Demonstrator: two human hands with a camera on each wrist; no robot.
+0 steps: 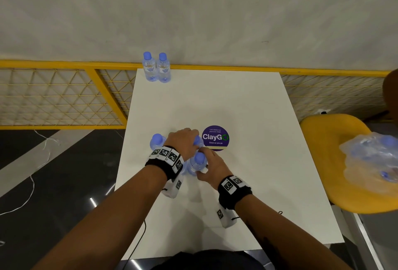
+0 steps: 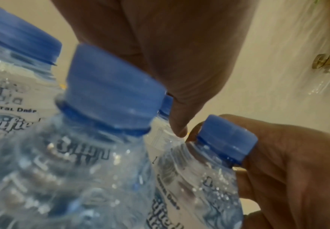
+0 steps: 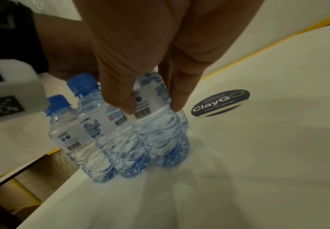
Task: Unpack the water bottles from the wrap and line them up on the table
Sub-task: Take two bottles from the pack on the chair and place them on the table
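The left hand grasps 1 bottle beside the round sticker; the right hand grasps another bottle. Lifting straight up should spare the neighbouring bottles.

Blue caps, clear bottles, white table

Under my hands I see clear bottles with blue caps and white labels; just beyond my fingers a purple round sticker on the white table; yellow chair off right.
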